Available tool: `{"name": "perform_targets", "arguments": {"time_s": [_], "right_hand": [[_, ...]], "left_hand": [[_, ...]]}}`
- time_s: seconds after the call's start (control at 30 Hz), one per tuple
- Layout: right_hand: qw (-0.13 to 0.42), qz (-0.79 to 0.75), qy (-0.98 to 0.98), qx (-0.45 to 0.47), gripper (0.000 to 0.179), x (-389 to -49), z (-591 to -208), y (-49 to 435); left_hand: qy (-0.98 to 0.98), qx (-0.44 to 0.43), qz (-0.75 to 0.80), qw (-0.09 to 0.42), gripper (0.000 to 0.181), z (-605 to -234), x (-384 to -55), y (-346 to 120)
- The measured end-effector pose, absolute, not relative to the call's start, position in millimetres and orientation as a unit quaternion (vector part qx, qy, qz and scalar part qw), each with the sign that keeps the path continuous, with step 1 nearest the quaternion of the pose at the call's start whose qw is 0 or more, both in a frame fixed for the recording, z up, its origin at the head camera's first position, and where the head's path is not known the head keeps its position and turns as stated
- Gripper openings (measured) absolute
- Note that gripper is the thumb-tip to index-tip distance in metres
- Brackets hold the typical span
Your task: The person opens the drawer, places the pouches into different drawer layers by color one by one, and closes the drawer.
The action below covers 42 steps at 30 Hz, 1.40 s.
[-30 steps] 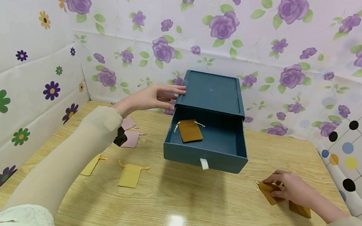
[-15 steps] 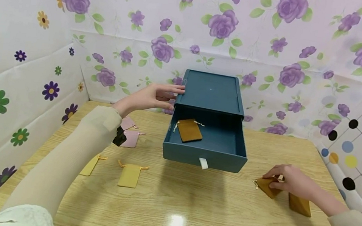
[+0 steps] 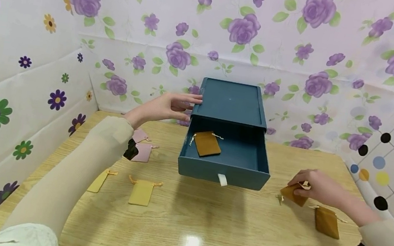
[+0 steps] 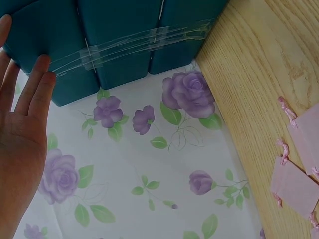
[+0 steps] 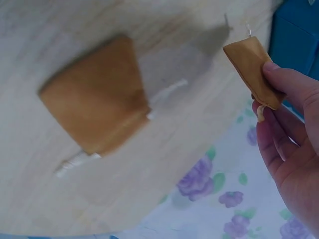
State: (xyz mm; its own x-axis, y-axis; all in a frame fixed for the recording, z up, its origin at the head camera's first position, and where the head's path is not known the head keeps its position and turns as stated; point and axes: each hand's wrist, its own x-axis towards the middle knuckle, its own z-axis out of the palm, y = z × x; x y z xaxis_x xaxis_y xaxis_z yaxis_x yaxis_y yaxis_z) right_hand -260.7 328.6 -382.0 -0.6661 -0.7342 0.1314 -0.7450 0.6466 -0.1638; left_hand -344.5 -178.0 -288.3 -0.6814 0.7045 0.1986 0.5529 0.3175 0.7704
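My right hand (image 3: 324, 191) pinches a brown drawstring pouch (image 5: 251, 67) between thumb and fingers, lifted off the table at the right. Below it a second brown pouch (image 3: 326, 222) with pale cords lies flat. A third brown pouch (image 3: 207, 144) sits in the left part of the pulled-out drawer (image 3: 224, 172), which has a white pull tab. With extended fingers, my left hand (image 3: 165, 107) touches the upper left side of the blue drawer cabinet (image 3: 231, 100). The left wrist view shows that hand (image 4: 22, 134) beside the cabinet's taped side wall (image 4: 119, 45).
Two yellow pouches, one (image 3: 141, 192) in full view and one (image 3: 98, 180) partly behind my left arm, lie on the wooden table (image 3: 241, 237). Pink pouches (image 3: 142, 152) lie farther back at the left. Flowered cloth (image 3: 134, 56) hangs behind the cabinet.
My right hand has raised its brown pouch off the table and shifted slightly away from me, uncovering the other brown pouch. My left hand has stayed on the cabinet.
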Motion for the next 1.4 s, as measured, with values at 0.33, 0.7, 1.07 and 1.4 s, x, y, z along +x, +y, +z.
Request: {"name": "perform_targets", "arguments": {"time_s": [0.33,0.7,1.07,1.4], "right_hand": [[0.056,0.077,-0.918,0.386,0.022,-276,-329,314],[0.138,0.057,-0.918,0.368,0.025,-281,-240,287],[0.16,0.041,-0.907,0.388,0.026,-281,-185,238],[0.132,0.05,-0.874,0.464,0.02,-286,-179,175]], "left_hand": [[0.806,0.388,0.438,0.086,0.057,-289,-342,-180],[0.807,0.385,0.439,0.086,0.057,-288,-343,-181],[0.811,0.383,0.434,0.087,0.057,-285,-342,-181],[0.809,0.386,0.435,0.092,0.058,-287,-345,-178]]}}
